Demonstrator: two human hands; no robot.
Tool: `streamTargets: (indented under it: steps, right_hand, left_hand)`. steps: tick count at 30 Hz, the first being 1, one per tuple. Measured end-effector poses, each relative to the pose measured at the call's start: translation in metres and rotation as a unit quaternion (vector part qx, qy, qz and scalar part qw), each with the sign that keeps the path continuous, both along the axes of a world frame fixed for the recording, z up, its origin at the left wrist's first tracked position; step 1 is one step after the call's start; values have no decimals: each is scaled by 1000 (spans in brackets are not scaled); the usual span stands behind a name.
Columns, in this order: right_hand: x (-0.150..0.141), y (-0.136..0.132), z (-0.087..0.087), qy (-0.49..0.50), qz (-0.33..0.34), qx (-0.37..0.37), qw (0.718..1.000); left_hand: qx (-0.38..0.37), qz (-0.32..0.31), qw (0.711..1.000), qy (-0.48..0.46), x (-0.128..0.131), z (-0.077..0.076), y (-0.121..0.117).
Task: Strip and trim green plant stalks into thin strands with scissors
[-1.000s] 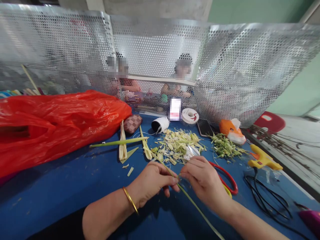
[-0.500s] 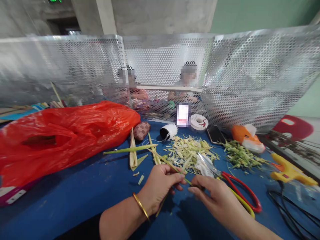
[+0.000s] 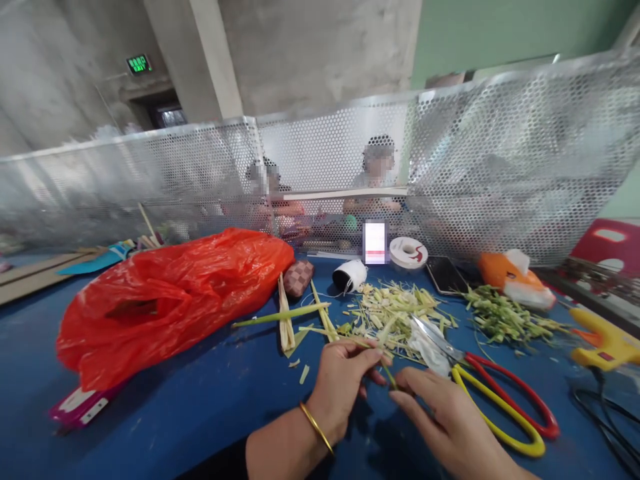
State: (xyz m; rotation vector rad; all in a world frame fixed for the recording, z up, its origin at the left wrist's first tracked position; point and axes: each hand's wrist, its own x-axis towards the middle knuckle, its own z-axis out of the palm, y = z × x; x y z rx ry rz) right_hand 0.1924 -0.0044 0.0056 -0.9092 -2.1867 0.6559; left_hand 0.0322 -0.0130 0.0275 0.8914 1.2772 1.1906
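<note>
Thin green stem (image 3: 389, 374) is in your hands, over the near part of the blue table (image 3: 200, 413), just this side of the pale clippings (image 3: 395, 303). Your left hand (image 3: 343, 377) pinches it between thumb and fingers; gold bracelet (image 3: 316, 428) on that wrist. Your right hand (image 3: 445, 413) has thumb and forefinger pinching the stem's lower end; other fingers mostly hidden.

Scissors (image 3: 523, 393) lie beside your right hand, red and yellow handles toward you, blades over the crumpled white wad (image 3: 429, 353). Beyond your left hand: a long green stalk (image 3: 265, 318) across a dry husk (image 3: 286, 328), checked pouch (image 3: 300, 279) behind.

Farther back: white roll (image 3: 354, 273) on its side, ribbon spool (image 3: 409, 253), dark phone (image 3: 447, 275), orange tissue pack (image 3: 513, 273). Greener clippings (image 3: 505, 320) in front of the pack, yellow glue gun (image 3: 607, 347) far right. Red bag (image 3: 200, 287) on the left, partly over a purple box (image 3: 83, 407). Perforated partition (image 3: 320, 147) behind, two people beyond it.
</note>
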Motion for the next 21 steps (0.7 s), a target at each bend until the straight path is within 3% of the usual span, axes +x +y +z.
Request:
streamTargets:
  steps: [2, 4, 7, 9, 12, 17, 21]
  right_hand:
    - [1, 11, 4, 73, -39, -89, 993]
    - [-1, 23, 12, 166, -57, -190, 966]
    - [-8, 40, 28, 281, -12, -347, 895]
    - [-15, 50, 39, 336, 26, -410, 847]
    - [-20, 62, 50, 377, 41, -401, 834]
    - [-12, 76, 51, 382, 1, -303, 873]
    - [-10, 78, 47, 366, -18, -296, 882]
  left_hand:
    - [4, 1, 1000, -19, -2, 6, 1]
    - [4, -12, 999, -31, -2, 10, 2]
    - [11, -34, 999, -34, 0, 17, 7]
    - [23, -40, 998, -30, 2, 22, 13]
    - [40, -39, 998, -21, 3, 32, 24]
    - [37, -50, 998, 9, 8, 41, 38]
    - [30, -83, 996, 30, 7, 36, 41]
